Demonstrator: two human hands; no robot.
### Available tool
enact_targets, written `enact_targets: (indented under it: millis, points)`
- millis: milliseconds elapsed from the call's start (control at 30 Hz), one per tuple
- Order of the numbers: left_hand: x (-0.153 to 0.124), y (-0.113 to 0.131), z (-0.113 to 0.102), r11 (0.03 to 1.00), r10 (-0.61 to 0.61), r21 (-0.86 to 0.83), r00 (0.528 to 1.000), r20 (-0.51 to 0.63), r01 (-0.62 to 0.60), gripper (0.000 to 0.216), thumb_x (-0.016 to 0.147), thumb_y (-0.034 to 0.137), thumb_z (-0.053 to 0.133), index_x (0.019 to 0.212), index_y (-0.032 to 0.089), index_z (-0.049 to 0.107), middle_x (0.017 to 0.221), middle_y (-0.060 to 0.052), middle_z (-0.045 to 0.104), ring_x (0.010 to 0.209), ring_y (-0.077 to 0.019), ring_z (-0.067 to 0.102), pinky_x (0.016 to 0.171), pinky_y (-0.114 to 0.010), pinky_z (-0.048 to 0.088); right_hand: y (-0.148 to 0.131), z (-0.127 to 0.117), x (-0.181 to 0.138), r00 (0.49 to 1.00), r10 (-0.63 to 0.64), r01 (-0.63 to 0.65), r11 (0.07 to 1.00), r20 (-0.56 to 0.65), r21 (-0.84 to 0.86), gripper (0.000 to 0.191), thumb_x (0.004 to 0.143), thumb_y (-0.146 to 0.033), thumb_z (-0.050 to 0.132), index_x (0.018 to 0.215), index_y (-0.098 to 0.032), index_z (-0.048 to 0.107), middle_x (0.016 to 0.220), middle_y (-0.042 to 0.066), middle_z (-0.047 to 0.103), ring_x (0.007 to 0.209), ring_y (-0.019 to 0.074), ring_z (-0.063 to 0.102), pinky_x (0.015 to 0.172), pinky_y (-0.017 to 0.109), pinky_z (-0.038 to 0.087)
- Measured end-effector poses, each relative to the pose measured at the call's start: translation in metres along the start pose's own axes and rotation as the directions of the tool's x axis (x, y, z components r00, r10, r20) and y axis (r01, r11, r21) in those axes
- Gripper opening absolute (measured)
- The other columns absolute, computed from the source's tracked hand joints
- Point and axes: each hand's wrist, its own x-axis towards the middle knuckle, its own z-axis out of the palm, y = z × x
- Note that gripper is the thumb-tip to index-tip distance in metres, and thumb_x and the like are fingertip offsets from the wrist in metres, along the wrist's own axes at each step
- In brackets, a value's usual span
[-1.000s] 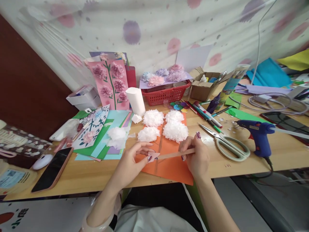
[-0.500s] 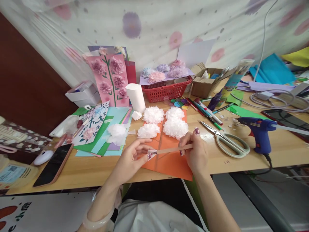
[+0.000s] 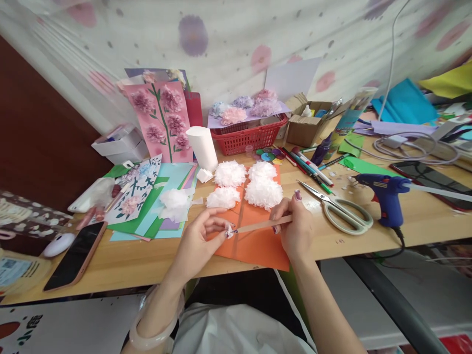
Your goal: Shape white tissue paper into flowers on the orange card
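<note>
My right hand (image 3: 297, 228) is closed around one end of a thin flat wooden stick (image 3: 258, 225). My left hand (image 3: 199, 241) pinches a small crumpled piece of white tissue paper (image 3: 229, 232) around the stick's other end. Both are held above an orange sheet of paper (image 3: 254, 248) at the table's front edge. Four-part white ruffled paper pom-poms sit on that sheet's far part, among them a large one (image 3: 263, 193) and a smaller one (image 3: 222, 197). A loose pile of white tissue pieces (image 3: 176, 202) lies to the left.
Scissors (image 3: 348, 216) and a blue glue gun (image 3: 387, 194) lie on the right, near several markers (image 3: 315, 169). A white tissue roll (image 3: 202, 147) and a red basket (image 3: 250, 139) stand behind. A phone (image 3: 75, 255) lies at the left edge.
The tissue piece at the stick's tip has gone from a flat strip to a crumpled wad in my left fingers. The view has shifted slightly; the table items have stayed put.
</note>
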Motion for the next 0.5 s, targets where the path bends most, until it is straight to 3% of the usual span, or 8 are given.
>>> enact_targets:
  millis: [367, 500]
  points:
    - [-0.0017, 0.0026, -0.0069, 0.996, -0.066, -0.06, 0.995, 0.08, 0.071, 0.032, 0.087, 0.027, 0.064, 0.117, 0.019, 0.058, 0.103, -0.008, 0.077, 0.101, -0.0201, 0.072, 0.093, -0.035, 0.056, -0.0077, 0.0052, -0.0016, 1.0, 0.011, -0.012, 0.998, -0.022, -0.063, 0.066, 0.097, -0.061, 0.039, 0.048, -0.021, 0.055, 0.037, 0.0, 0.047, 0.037, 0.0118, 0.045, 0.044, 0.027, 0.038]
    - [-0.0011, 0.0029, -0.0068, 0.994, -0.089, -0.054, 0.994, 0.065, 0.092, 0.038, 0.08, 0.027, 0.072, 0.115, 0.019, 0.058, 0.099, -0.007, 0.077, 0.097, -0.0195, 0.073, 0.093, -0.035, 0.057, -0.0084, 0.0059, -0.0019, 1.0, 0.006, -0.006, 0.999, -0.005, -0.051, 0.065, 0.096, -0.063, 0.04, 0.048, -0.021, 0.056, 0.037, 0.001, 0.049, 0.037, 0.0122, 0.046, 0.043, 0.027, 0.038]
